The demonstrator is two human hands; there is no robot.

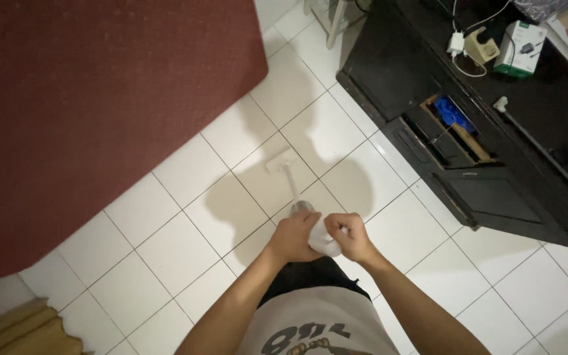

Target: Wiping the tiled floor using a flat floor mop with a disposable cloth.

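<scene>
- left hand (295, 235) curled tight around the top of a white mop handle (292, 184), fingers wrapped round it, knuckles up, no gap showing
- right hand (348, 235) clenched in a fist just beside the left, gripping a bunched white cloth (323, 242); thumb pressed over the fingers
- the two hands touch or nearly touch, held in front of the person's waist; the cloth sits between them and hangs a bit below the fists
- cannot tell if the cloth is wound round the handle or only held against it
- the mop handle runs from the hands away and down to a flat white mop head (280, 160) lying on the white tiled floor (165, 250)
- the mop head lies near the edge of a dark red bed cover (100, 98), apart from it
- black cabinet (494, 190) to the right, well apart from the hands, with an open drawer (451, 131) holding something blue
- white charger (455, 43) and small green-white box (519, 48) on the cabinet top
</scene>
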